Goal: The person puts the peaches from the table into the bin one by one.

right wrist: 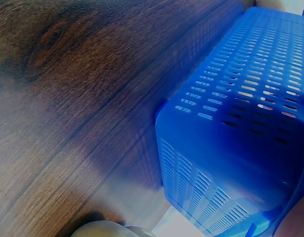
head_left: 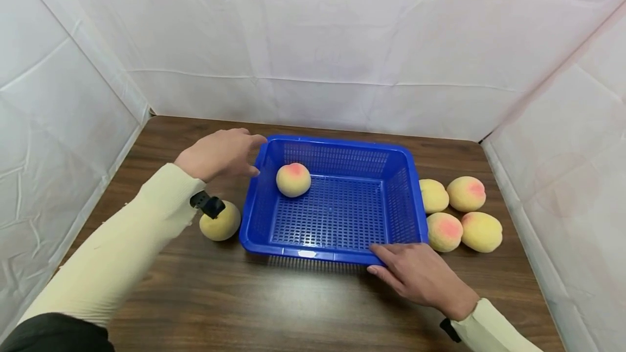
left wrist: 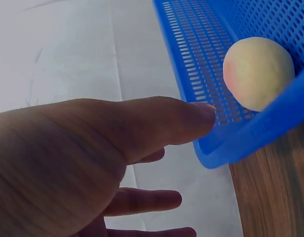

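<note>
A blue plastic basket [head_left: 337,257] with perforated walls stands on the table, with one peach [head_left: 293,180] inside near its left wall. By the basket's back left corner is my left hand [head_left: 222,154], its fingers extended and holding nothing. In the left wrist view the thumb [left wrist: 166,118] overlaps the basket's rim; whether it touches cannot be told. My right hand [head_left: 423,276] grips the front right rim, fingers over the edge and thumb on the outer side. Under my left wrist another peach [head_left: 222,222] lies on the table, partly covered by the wrist strap.
Several peaches [head_left: 481,232] lie grouped against the basket's right side. The brown wooden table [head_left: 235,297] extends in front of the basket. White cloth walls [head_left: 323,42] enclose the table at the back and both sides.
</note>
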The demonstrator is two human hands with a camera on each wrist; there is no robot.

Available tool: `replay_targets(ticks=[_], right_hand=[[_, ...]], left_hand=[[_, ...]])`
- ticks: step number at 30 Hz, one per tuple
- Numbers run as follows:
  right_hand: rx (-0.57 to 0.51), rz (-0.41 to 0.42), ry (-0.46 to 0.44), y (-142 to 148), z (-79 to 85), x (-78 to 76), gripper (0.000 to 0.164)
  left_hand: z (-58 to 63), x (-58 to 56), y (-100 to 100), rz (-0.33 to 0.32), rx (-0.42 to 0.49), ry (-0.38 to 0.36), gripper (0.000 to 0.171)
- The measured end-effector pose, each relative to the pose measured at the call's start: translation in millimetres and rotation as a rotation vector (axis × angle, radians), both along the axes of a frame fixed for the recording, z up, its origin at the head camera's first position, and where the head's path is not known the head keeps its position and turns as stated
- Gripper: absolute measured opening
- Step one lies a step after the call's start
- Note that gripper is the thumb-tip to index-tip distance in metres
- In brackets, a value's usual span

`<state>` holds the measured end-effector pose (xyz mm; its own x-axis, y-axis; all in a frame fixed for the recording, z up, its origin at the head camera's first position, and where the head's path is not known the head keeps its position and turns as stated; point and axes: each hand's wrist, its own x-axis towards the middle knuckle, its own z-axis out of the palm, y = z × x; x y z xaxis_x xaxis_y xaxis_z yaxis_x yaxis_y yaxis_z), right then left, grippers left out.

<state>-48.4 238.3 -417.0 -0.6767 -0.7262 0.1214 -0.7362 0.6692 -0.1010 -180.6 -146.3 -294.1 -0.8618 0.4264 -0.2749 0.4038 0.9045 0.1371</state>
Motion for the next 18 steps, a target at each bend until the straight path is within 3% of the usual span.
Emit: replay_targets(ticks=[10,18], right_hand=[[0.002,-0.006,0.006,-1.0,-0.4,0.5,0.038],[-0.003,-0.002,0.009,-1.7,-0.9,1.2,0.035]], left_hand=[[-6.8,20.6,-29.7,0.050,-0.017,-0.076,0.071],[-17.8,41.9,-51.2,0.072,0.032,-0.067,0.071]])
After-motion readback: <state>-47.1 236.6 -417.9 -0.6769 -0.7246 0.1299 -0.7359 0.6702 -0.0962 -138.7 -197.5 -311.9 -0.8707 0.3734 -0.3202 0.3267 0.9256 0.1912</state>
